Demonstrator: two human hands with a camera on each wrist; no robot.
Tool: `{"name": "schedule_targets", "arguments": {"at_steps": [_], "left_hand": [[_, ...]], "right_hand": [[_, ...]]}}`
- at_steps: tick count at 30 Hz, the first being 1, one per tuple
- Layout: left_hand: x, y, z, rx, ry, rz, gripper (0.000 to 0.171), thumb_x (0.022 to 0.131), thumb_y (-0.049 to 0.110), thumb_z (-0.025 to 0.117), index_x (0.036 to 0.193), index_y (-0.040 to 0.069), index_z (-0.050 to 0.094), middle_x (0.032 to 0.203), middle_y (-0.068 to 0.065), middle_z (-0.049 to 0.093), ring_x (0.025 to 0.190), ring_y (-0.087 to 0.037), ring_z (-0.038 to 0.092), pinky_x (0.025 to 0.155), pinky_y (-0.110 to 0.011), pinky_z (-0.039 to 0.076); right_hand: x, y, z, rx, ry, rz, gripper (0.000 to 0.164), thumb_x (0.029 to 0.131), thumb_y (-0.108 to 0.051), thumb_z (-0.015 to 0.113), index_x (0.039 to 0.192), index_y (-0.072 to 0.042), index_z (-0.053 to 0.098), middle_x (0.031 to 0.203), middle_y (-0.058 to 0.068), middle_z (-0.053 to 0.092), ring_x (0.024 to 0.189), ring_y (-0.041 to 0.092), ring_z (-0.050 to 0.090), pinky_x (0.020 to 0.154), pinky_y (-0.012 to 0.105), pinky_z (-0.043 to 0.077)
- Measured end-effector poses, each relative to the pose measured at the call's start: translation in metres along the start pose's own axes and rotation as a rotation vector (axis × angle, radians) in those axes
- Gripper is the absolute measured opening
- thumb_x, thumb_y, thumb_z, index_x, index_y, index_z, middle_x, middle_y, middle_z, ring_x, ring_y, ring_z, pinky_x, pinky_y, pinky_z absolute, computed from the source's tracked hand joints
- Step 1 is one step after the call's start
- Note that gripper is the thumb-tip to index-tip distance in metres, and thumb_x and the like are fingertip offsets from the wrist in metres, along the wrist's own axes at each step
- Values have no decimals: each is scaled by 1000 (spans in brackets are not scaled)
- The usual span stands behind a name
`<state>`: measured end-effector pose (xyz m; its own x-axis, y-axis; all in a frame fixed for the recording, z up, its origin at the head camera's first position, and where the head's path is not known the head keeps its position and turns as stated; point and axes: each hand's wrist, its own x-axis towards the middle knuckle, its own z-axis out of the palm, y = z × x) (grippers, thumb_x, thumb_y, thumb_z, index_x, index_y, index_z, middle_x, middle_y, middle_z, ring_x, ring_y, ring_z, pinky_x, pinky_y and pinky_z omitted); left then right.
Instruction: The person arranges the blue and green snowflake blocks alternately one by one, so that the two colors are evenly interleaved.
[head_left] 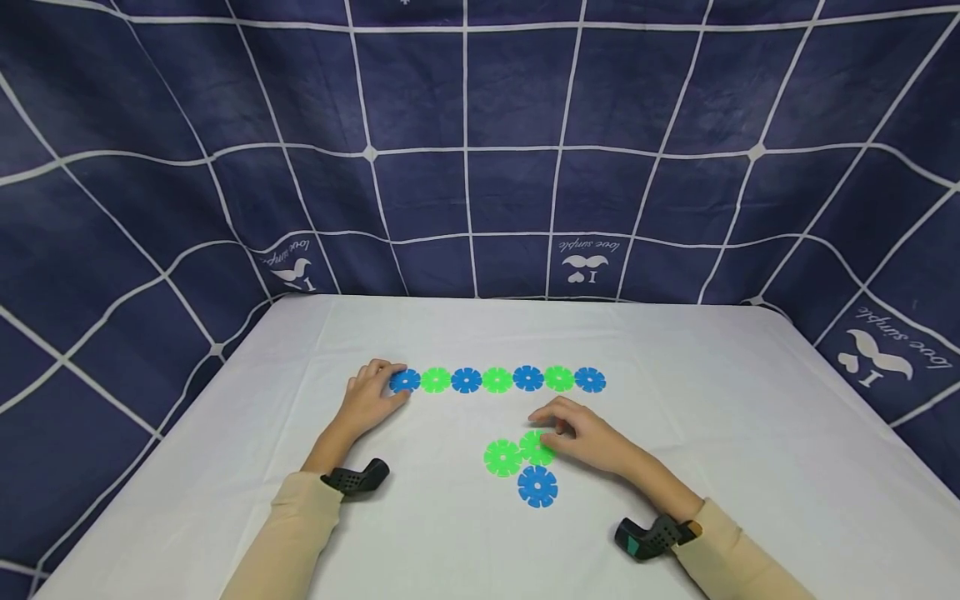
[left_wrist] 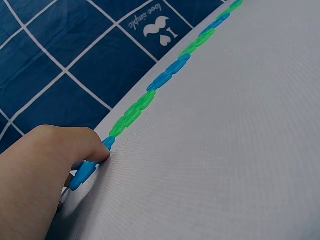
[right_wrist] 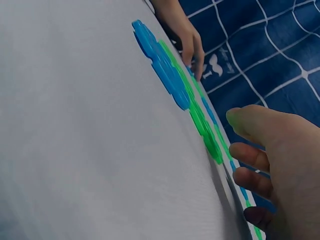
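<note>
White cloth covers the work surface. Nearest the viewer, two beige sleeves enter, with a black device at each wrist. Beyond them lies a loose blue disc, notched at the rim. Two green discs lie side by side just past it. Right hand: positioned over the right-hand green disc; fingers loosely bent, thumb and fingertips spread, nothing gripped. The right wrist view shows the fingertips apart from the discs. Farther back, a straight row of seven discs alternates blue and green, with blue at both ends. Left hand: thumb and fingers nearly closed, pinching the leftmost blue disc by opposite edges. Behind the surface hangs a navy curtain with white grid lines.
</note>
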<state>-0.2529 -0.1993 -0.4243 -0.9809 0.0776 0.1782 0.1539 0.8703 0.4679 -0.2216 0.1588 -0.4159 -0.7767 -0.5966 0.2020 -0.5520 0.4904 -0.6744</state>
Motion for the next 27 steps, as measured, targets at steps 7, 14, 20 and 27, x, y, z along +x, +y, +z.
{"name": "schedule_targets", "arguments": {"at_steps": [7,14,20,27], "left_hand": [[0,1,0,2,1,-1,53,81,32,57,128,8,50,125,-16,45,117,-33,39,90,-48,27],[-1,1,0,-9,-6,-6,52,82,32,57,128,8,50,124,-16,45,116,-32,39,90,-47,27],[-1,1,-1,4,-3,10,52,82,31,56,128,8,49,124,-17,45,115,-33,39,89,-47,27],[-1,1,-2,-2,-7,5,52,82,31,57,128,8,49,125,-17,44,115,-33,39,88,-47,28]], "right_hand": [[-1,8,7,6,-8,-70,28,84,-28,62,111,-18,61,102,-5,57,78,2,46,71,21,41],[-1,7,6,-33,-53,13,31,84,-34,62,113,-25,60,100,-9,56,80,3,45,74,25,35],[-1,5,5,-58,-65,22,31,83,-35,62,113,-26,60,100,-11,54,80,2,43,74,26,34],[-1,4,5,-76,-67,3,33,83,-36,63,114,-26,61,103,-10,54,81,2,42,73,26,34]]}}
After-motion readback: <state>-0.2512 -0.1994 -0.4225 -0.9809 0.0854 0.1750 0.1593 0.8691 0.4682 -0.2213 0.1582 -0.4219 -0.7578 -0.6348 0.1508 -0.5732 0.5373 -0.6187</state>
